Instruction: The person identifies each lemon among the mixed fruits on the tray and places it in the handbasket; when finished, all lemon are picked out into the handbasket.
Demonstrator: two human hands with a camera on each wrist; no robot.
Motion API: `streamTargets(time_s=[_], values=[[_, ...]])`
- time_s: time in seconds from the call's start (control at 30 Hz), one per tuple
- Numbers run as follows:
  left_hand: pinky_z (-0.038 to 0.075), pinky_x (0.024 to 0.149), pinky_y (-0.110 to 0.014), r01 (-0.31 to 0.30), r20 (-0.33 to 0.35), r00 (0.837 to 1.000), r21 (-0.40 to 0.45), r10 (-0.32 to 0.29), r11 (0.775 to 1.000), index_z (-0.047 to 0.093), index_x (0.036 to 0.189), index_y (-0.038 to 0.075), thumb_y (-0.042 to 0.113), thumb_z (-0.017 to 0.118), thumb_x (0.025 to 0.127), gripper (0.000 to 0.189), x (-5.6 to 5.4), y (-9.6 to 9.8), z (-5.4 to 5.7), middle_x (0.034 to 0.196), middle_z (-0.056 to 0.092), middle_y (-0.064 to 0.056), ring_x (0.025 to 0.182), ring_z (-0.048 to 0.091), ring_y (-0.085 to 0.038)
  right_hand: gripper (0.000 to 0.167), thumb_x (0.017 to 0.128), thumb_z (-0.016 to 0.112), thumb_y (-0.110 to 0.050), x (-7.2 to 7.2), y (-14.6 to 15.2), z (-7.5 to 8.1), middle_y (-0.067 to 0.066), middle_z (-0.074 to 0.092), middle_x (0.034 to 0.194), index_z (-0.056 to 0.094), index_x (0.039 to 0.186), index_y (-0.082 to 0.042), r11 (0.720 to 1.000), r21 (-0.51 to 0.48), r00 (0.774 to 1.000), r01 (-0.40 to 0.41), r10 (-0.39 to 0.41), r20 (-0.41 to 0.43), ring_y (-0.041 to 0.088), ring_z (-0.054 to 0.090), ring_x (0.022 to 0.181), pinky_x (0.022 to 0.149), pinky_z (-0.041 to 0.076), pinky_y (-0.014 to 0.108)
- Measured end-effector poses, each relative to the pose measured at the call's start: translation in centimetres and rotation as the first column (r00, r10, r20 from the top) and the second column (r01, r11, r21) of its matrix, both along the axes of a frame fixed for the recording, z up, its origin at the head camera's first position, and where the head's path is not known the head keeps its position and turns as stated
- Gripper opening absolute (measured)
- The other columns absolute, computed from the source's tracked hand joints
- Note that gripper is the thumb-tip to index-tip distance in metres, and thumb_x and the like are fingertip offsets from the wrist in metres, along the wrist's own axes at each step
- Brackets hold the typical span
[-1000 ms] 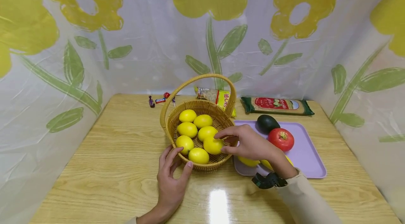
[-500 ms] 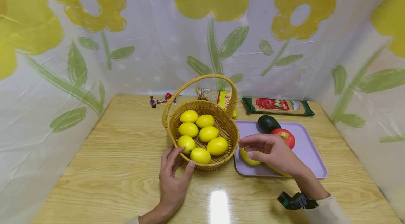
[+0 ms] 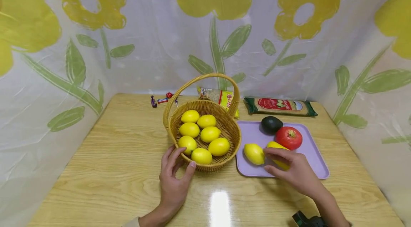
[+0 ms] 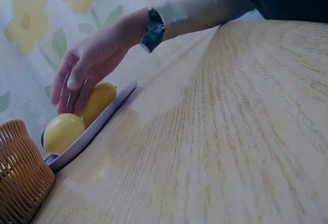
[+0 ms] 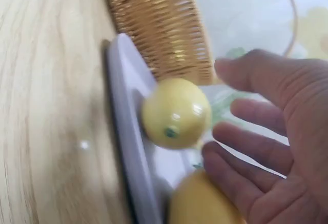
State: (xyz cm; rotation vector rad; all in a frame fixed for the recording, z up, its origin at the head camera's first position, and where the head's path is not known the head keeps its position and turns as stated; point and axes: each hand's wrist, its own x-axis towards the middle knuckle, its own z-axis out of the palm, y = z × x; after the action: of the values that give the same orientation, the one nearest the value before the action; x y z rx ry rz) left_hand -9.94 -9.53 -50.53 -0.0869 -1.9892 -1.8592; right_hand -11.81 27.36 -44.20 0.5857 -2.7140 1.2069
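Observation:
A round wicker basket point(image 3: 205, 167) with a tall arched handle stands mid-table, and several lemons point(image 3: 219, 147) lie inside it. The left hand point(image 3: 174, 184) grips its near-left rim, fingertips over the edge and thumb at the front. On the lilac tray point(image 3: 310, 163), beside the basket, lies one lemon point(image 3: 254, 154). Over the tray the right hand point(image 3: 297, 173) has its fingers apart, close to that lemon's right side, with nothing held. A longer yellow fruit point(image 5: 205, 203), partly hidden under this hand in the head view, lies next to the lemon.
A dark green avocado-shaped fruit point(image 3: 272, 125) and a red pomegranate point(image 3: 289, 138) share the tray. Behind are a green-ended noodle pack point(image 3: 280, 107), a yellow-labelled bag point(image 3: 226, 99) and small candies point(image 3: 162, 100). A flower-print curtain point(image 3: 144, 66) encloses the table.
The right hand let go of a lemon in the basket, then moved right and down over the tray to the lemon there. The left hand has stayed on the basket rim.

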Motion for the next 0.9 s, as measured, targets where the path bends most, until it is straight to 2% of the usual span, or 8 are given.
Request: streamTargets(time_s=[0.1,0.2,0.33,0.4,0.47,0.6,0.73,0.9], values=[[0.056,0.113,-0.022,0.000,0.001,1.000,0.005,0.000,1.000,0.067,0.142,0.006,0.002,0.082,0.096,0.049,-0.1,0.1,0.1,0.165,0.041,-0.018,0.141,0.054,-0.022,0.050,0.087,0.096,-0.021,-0.8,-0.8,-0.6,0.000,0.079,0.132,0.078,0.133,-0.018,0.995,0.096,0.997,0.034,-0.027,-0.071,0.018,0.073,0.122,0.103,0.061,0.021],[0.055,0.114,-0.023,0.002,0.012,1.000,0.012,-0.002,1.000,0.067,0.142,0.006,0.002,0.082,0.096,0.049,0.0,0.2,0.0,0.166,0.040,-0.017,0.141,0.054,-0.022,0.055,0.085,0.097,-0.021,-1.5,-1.6,-1.5,0.001,0.077,0.137,0.077,0.136,-0.019,0.988,0.136,0.993,0.069,-0.056,-0.100,0.025,0.072,0.125,0.109,0.054,0.015],[0.055,0.114,-0.023,-0.001,0.019,1.000,0.013,0.001,1.000,0.068,0.142,0.007,0.002,0.082,0.096,0.049,0.1,0.1,0.0,0.166,0.040,-0.016,0.141,0.054,-0.023,0.055,0.086,0.095,-0.009,-2.1,-2.4,-3.1,0.006,0.076,0.136,0.074,0.137,-0.013,0.996,0.032,0.993,0.084,-0.081,-0.082,0.031,0.073,0.125,0.109,0.058,0.023],[0.056,0.114,-0.023,-0.001,0.012,1.000,0.014,0.001,1.000,0.068,0.142,0.007,0.002,0.082,0.096,0.049,0.0,0.1,0.1,0.166,0.041,-0.016,0.141,0.055,-0.024,0.054,0.087,0.092,-0.002,-2.3,-2.6,-3.7,0.007,0.077,0.133,0.074,0.136,-0.011,0.995,-0.040,0.994,0.087,-0.089,-0.057,0.032,0.075,0.122,0.102,0.064,0.036],[0.055,0.114,-0.023,0.000,0.007,1.000,0.016,0.000,1.000,0.068,0.142,0.006,0.001,0.082,0.095,0.049,0.0,0.1,0.1,0.166,0.040,-0.017,0.141,0.054,-0.027,0.050,0.090,0.089,-0.001,-2.2,-2.8,-3.8,0.009,0.076,0.132,0.074,0.136,-0.011,0.990,-0.098,0.995,0.098,-0.100,-0.020,0.032,0.076,0.121,0.099,0.065,0.039],[0.054,0.115,-0.022,0.005,-0.001,1.000,0.019,-0.005,1.000,0.067,0.142,0.005,0.002,0.082,0.095,0.049,-0.1,0.1,0.2,0.165,0.040,-0.020,0.144,0.051,-0.029,0.044,0.094,0.087,-0.004,-2.6,-2.9,-2.5,0.010,0.076,0.132,0.074,0.135,-0.011,0.970,-0.201,0.990,0.137,-0.142,-0.010,0.017,0.075,0.117,0.098,0.065,0.026],[0.053,0.116,-0.022,-0.001,0.009,1.000,0.021,0.001,1.000,0.067,0.142,0.005,0.002,0.083,0.095,0.049,-0.1,0.1,0.3,0.165,0.040,-0.019,0.144,0.052,-0.027,0.044,0.094,0.085,0.001,-3.8,-3.9,-0.3,0.013,0.075,0.133,0.074,0.135,-0.008,0.944,-0.323,0.994,0.064,-0.089,-0.066,0.007,0.073,0.116,0.098,0.062,0.017],[0.055,0.117,-0.027,-0.006,0.030,1.000,0.011,0.006,1.000,0.068,0.142,0.007,0.004,0.083,0.096,0.048,0.1,0.0,0.3,0.166,0.041,-0.018,0.143,0.053,-0.024,0.046,0.091,0.089,-0.006,-5.8,-6.9,1.3,0.008,0.075,0.133,0.074,0.135,-0.009,0.979,-0.199,0.982,-0.040,0.001,-0.189,0.016,0.073,0.117,0.096,0.066,0.025]])
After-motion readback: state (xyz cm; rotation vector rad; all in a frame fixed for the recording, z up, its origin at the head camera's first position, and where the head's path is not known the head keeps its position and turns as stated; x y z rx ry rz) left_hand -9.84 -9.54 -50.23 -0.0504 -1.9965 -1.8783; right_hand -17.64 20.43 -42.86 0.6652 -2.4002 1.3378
